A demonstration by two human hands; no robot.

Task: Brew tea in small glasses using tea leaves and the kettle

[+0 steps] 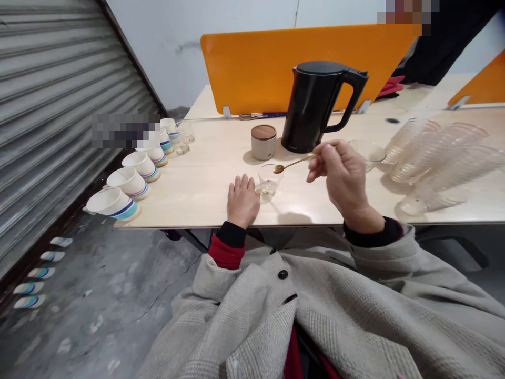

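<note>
My right hand pinches the handle of a small gold spoon. The spoon's bowl hangs over the rim of a clear plastic cup, which stands upright on the table. Flat on the tabletop, fingers stretched out, lies my left hand, just left of the cup; its thumb is close to the cup's side, and I cannot tell whether it touches. Behind the cup sits a pale canister with a wooden lid. A black electric kettle stands behind the spoon.
Paper cups line the left edge of the table, with clear cups near their far end. Stacked clear plastic cups lie at right, beside a clear bowl. An orange divider crosses the back; a person in dark clothes is behind it.
</note>
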